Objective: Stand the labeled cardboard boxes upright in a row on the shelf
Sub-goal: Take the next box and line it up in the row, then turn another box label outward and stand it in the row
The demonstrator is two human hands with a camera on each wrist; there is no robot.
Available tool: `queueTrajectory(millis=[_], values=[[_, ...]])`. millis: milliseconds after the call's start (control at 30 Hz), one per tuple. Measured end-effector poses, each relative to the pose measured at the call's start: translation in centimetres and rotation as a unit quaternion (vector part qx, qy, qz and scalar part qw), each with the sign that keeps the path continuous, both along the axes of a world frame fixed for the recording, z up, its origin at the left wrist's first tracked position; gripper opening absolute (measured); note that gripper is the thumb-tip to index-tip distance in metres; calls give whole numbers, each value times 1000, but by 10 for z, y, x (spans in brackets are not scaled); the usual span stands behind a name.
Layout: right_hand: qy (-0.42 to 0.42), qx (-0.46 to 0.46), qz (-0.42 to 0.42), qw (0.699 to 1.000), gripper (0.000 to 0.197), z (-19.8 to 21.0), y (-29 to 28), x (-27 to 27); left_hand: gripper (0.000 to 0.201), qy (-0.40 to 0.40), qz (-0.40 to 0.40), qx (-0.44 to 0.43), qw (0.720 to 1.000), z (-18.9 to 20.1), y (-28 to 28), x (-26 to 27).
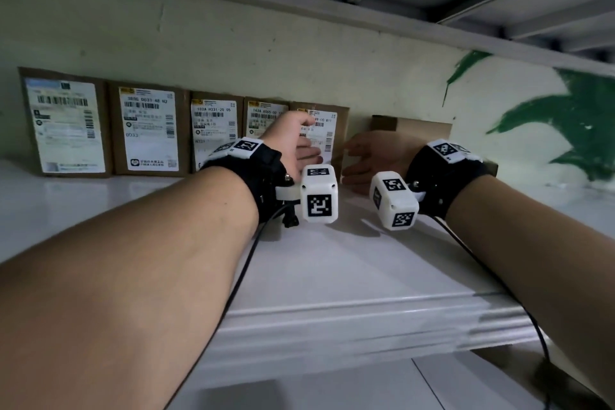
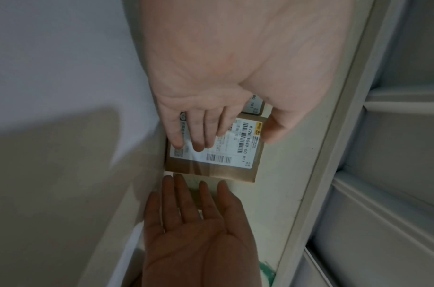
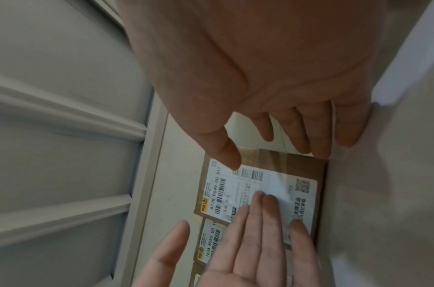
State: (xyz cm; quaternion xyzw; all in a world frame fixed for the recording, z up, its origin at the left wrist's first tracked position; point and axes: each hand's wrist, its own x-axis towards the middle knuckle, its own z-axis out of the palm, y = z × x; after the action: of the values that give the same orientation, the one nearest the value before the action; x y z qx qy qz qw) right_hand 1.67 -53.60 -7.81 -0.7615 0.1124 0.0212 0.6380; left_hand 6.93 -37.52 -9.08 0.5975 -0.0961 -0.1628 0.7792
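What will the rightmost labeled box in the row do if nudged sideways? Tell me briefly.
The rightmost labeled box stands thin and upright against the wall, so it probably tips rather than slides. Its neighbour box backs it on one side only; toward the open side it may topple. The left hand rests flat fingers on its glossy label, which looks slippery.

bare shelf (image 1: 332,270) in front, upright box row (image 1: 146,133) lining wall, gap before plain box (image 1: 422,130), beam overhead
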Motion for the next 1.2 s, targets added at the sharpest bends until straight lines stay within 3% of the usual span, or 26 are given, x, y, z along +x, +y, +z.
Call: queueTrajectory(millis=[100, 233, 333, 367, 533, 600, 733, 867, 1000, 1200], values=[[-14, -30, 0, 999, 41, 0, 0, -2, 52, -9, 5, -13, 1000, 2, 0, -5], [-12, -25, 40, 999, 11, 12, -1, -15, 47, -27, 3, -4, 1000, 10, -4, -17], [-36, 33, 80, 996, 12, 29, -15, -28, 33, -24, -46, 15, 999, 11, -8, -27], [-47, 16, 76, 996, 13, 37, -18, -32, 32, -20, -56, 26, 998, 10, -7, -29], [-137, -112, 21, 984, 9, 67, -60, -67, 49, -5, -46, 101, 994, 12, -22, -41], [-148, -175, -1, 973, 28, 68, -85, -78, 45, -13, -48, 130, 990, 20, -41, -51], [-109, -362, -36, 925, 45, 55, -126, -90, 42, -9, -72, 190, 979, 31, -88, -72], [-7, -493, -19, 870, 48, 33, -155, -90, 61, 12, -86, 234, 969, 28, -119, -78], [25, -460, 7, 888, 63, 24, -159, -79, 61, 20, -80, 228, 970, 23, -124, -71], [-54, -358, 36, 931, 37, 46, -137, -61, 51, 2, -61, 238, 969, 24, -106, -67]])
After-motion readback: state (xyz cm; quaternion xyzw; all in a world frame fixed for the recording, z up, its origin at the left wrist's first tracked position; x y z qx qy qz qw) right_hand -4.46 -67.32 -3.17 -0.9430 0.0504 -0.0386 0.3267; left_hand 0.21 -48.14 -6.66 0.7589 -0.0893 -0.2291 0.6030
